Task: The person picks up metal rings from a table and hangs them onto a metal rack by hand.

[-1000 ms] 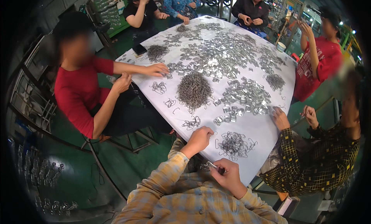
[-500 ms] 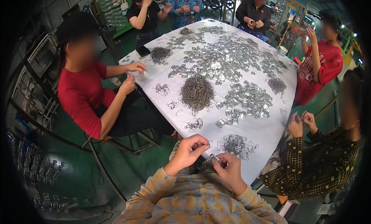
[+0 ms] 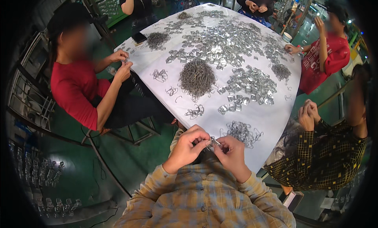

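My hands meet just beyond the table's near edge, closed around small metal parts. My right hand [image 3: 232, 152] pinches a shiny bent metal buckle [image 3: 214, 142] between thumb and fingers. Against its left side, my left hand [image 3: 188, 148] is closed in a pinch on a thin wire hook, mostly hidden by the fingertips. Just past my right hand lies a loose pile of wire hooks [image 3: 241, 133]. Farther off on the white-covered table [image 3: 161, 92] are a group of shiny metal buckles [image 3: 250, 84] and a tall heap of wire hooks [image 3: 197, 78].
Several people work around the table. One in a red top [image 3: 75, 92] sits at the left; another in a dark checked top [image 3: 315, 161] is close on the right. A dark phone [image 3: 138, 38] lies near the left edge. A wide spread of metal pieces [image 3: 220, 47] covers the far part.
My hands have come together, bringing the hook in my left hand up to the buckle in my right. The table has shifted slightly up in view. The right-hand neighbour's hands have closed together.
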Demonstrator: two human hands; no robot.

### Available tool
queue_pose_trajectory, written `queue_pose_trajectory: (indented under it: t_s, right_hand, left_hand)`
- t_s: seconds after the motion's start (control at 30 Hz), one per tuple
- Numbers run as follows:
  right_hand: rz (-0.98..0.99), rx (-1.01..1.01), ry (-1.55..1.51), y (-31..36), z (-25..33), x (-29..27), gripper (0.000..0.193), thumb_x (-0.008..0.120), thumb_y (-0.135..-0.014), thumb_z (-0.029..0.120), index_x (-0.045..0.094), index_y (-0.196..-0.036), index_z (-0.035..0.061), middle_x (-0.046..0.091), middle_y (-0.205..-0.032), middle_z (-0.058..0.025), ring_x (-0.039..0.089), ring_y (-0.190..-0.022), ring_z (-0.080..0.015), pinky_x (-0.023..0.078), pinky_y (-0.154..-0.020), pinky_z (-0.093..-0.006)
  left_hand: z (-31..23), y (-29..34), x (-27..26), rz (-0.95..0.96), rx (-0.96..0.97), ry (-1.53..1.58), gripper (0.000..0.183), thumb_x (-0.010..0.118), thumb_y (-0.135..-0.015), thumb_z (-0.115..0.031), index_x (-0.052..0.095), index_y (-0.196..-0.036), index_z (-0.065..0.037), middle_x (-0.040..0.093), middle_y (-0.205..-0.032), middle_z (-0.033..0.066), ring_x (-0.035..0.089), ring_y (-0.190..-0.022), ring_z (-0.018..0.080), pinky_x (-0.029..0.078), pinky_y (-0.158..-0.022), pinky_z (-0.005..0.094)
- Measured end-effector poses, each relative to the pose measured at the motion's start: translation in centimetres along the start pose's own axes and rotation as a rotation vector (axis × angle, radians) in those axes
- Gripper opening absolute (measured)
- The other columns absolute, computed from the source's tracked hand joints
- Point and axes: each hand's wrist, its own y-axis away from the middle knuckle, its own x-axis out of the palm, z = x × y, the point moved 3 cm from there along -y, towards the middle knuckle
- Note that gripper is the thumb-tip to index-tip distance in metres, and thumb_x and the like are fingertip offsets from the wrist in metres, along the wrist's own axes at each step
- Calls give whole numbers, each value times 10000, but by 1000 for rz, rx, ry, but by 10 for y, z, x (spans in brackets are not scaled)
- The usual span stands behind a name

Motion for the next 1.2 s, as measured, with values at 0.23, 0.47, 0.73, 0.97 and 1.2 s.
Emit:
queue_pose_trajectory:
  t_s: [0.23,0.47,0.73,0.97,1.2]
  right_hand:
    - [31,-47,54,1,8,9,119,680,-723,54,629,-821,12,572,-639,-76,550,-497,-130,445,-472,-252]
    - [-15,-120,-68,2,4,8,125,692,-727,75,627,-817,17,578,-651,-78,535,-488,-140,405,-445,-262]
    - [-87,-228,294,-7,-55,25,237,725,-688,142,620,-872,36,569,-818,-107,547,-790,-262,439,-681,-358]
    - [117,-336,574,3,-94,61,581,727,-624,125,515,-1162,62,418,-1253,-219,362,-1203,-396,232,-1031,-542]
    - [153,-350,781,8,-112,60,618,683,-674,88,460,-1250,75,384,-1343,-200,302,-1298,-377,158,-1075,-581]
  left_hand:
    - [3,5,5,-51,141,-55,50,593,-815,36,571,-853,13,602,-887,90,578,-821,158,460,-748,268]
    - [3,11,0,-105,187,12,56,510,-864,46,506,-906,9,603,-909,117,578,-849,170,461,-772,284]
    - [-33,1,-37,-273,288,161,71,474,-873,48,464,-916,-8,555,-886,135,536,-824,166,464,-756,299]
    - [-86,13,-106,-492,389,-167,88,460,-860,55,492,-930,15,569,-899,118,541,-821,140,450,-751,275]
    - [-169,47,-175,-717,621,-255,66,482,-895,21,484,-961,15,558,-877,47,545,-808,97,451,-749,255]
